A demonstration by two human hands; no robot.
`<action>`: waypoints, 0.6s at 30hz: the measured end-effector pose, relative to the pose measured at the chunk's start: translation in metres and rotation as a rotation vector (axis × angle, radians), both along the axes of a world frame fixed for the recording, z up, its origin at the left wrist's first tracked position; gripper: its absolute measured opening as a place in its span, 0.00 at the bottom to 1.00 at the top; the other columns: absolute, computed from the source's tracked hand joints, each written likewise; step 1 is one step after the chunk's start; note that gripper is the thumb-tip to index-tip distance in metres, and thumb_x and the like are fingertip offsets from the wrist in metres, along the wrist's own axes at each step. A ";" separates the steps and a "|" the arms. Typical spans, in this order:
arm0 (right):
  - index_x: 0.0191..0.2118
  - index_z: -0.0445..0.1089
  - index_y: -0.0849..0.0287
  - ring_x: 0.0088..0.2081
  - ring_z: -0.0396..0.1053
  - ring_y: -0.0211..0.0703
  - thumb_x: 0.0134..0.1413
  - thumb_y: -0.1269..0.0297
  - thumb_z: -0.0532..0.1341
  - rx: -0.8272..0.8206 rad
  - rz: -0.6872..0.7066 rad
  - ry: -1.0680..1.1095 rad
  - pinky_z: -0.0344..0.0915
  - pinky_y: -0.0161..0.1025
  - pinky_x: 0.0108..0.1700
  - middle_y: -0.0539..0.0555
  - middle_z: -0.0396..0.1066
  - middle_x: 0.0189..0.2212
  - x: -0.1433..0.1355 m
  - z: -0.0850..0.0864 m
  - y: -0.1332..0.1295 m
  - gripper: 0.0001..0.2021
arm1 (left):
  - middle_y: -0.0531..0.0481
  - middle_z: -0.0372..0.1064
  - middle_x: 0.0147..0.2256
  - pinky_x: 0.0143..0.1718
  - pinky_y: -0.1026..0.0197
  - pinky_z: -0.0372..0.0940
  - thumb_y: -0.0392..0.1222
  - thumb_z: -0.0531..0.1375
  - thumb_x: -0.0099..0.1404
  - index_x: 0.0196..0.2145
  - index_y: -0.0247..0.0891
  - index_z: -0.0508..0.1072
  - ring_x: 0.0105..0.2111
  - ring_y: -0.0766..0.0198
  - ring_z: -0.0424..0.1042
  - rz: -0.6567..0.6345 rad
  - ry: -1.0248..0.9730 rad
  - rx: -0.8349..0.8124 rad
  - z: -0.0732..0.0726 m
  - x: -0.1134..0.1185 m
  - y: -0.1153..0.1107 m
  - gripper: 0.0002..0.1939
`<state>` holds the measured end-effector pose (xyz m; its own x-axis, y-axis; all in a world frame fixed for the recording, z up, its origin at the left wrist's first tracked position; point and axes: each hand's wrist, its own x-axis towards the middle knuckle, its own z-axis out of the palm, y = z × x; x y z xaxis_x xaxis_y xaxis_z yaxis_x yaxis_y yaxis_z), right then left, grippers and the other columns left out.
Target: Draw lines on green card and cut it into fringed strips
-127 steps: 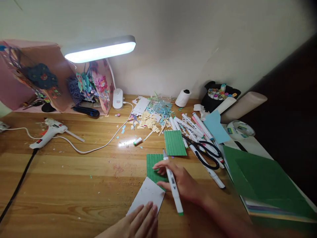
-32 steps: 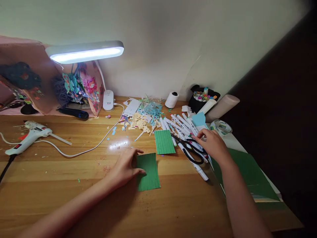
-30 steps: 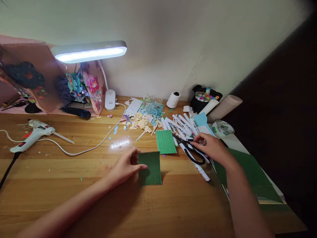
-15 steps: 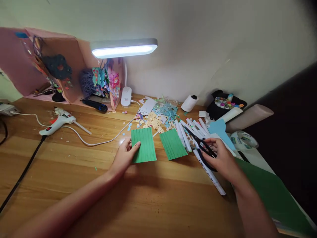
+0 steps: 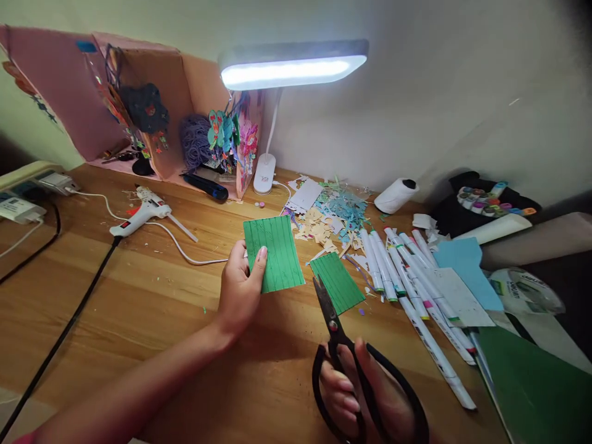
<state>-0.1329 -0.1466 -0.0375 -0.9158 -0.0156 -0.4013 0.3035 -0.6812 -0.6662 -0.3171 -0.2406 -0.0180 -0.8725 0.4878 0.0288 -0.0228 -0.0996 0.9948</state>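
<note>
Our left hand (image 5: 238, 291) pinches a green card (image 5: 280, 254), mid-frame; our right hand (image 5: 391, 398) grips scissors (image 5: 333, 330), lower center. Second card (image 5: 340, 285) behind blades, markers (image 5: 430, 280) crowd right, glue gun (image 5: 143, 213) left.

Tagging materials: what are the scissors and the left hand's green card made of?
Scissors: probably metal blades, dark with a slight sheen; handles likely plastic, smooth thick black loops. Green card: likely stiff paper, matte; held at one side, it barely sags.
</note>
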 end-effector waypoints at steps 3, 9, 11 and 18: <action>0.30 0.61 0.58 0.20 0.51 0.27 0.38 0.42 0.67 -0.084 -0.091 -0.034 0.56 0.28 0.23 0.45 0.57 0.24 0.004 -0.004 0.001 0.25 | 0.53 0.68 0.32 0.29 0.67 0.63 0.49 0.57 0.64 0.41 0.40 0.66 0.27 0.67 0.68 0.038 -0.006 -0.020 0.001 -0.003 0.001 0.12; 0.30 0.62 0.59 0.19 0.52 0.30 0.42 0.54 0.67 0.012 -0.081 0.031 0.52 0.28 0.21 0.45 0.57 0.17 0.012 -0.011 -0.005 0.17 | 0.54 0.70 0.32 0.29 0.68 0.64 0.48 0.56 0.65 0.39 0.41 0.65 0.26 0.68 0.68 0.026 -0.023 -0.013 0.001 -0.006 0.002 0.10; 0.28 0.62 0.59 0.14 0.47 0.29 0.51 0.50 0.61 -0.039 -0.127 0.046 0.48 0.27 0.18 0.43 0.54 0.13 0.011 -0.016 -0.012 0.16 | 0.53 0.70 0.35 0.33 0.66 0.66 0.47 0.56 0.65 0.39 0.41 0.64 0.32 0.66 0.71 0.012 -0.042 0.024 -0.001 -0.006 0.002 0.09; 0.32 0.67 0.61 0.19 0.59 0.32 0.45 0.33 0.55 -0.174 -0.033 -0.014 0.62 0.32 0.26 0.49 0.64 0.21 0.010 -0.013 -0.020 0.30 | 0.50 0.72 0.40 0.33 0.64 0.69 0.47 0.57 0.64 0.42 0.40 0.65 0.39 0.60 0.73 -0.077 -0.127 0.041 0.002 0.001 0.003 0.12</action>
